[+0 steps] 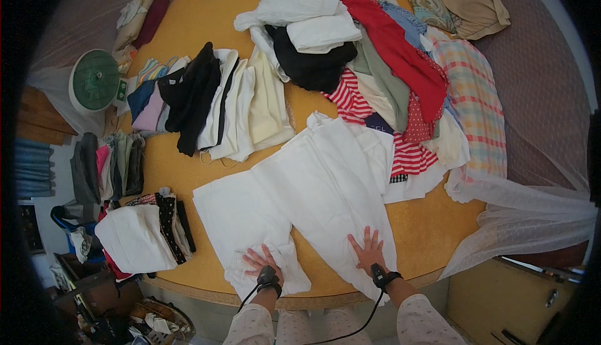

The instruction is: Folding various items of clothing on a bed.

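A pair of white trousers point(313, 176) lies spread over the yellow bed surface in front of me, its two legs pointing toward me and slightly apart. My left hand point(263, 262) rests on the lower end of the left trouser leg, fingers spread, where the cloth is wrinkled and bunched. On the right leg, near its lower end, my right hand point(368, 249) lies flat with fingers apart. That leg looks smoother. The waist end reaches toward a heap of loose clothes at the far right. Each wrist wears a black strapped device with a cable.
Folded clothes point(238, 104) stand in a row at the far left. Another folded stack point(141, 238) sits by the left edge. A mixed heap with a red garment point(400, 51) lies at the back right, beside a checked pillow point(472, 107). Netting point(519, 213) drapes the right side.
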The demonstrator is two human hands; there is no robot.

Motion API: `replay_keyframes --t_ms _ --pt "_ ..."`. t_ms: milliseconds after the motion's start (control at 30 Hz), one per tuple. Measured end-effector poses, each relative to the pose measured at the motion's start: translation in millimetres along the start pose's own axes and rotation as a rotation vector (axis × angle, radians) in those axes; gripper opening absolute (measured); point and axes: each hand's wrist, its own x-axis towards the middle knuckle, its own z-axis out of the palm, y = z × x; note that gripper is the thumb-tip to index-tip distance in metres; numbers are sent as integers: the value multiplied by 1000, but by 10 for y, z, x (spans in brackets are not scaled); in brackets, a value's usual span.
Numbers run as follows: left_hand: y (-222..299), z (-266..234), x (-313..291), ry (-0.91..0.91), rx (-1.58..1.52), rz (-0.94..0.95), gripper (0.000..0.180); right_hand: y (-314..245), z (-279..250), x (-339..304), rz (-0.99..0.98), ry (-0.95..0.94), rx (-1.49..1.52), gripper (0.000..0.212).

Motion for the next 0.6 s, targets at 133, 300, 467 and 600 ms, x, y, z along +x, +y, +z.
replay_keyframes --t_ms 133,300,467,600 --pt "-33 -124 -34 -156 -89 -6 75 -51 -8 29 -31 -8 -80 110" --pt "35 537 230 90 47 -116 63 -126 -95 1 -89 -10 -135 115" --pt "96 45 64 -92 29 -59 62 -68 -34 1 10 12 -106 121" --pt "65 -31 44 -177 -15 -50 65 -121 -82 -2 32 -36 -83 119"
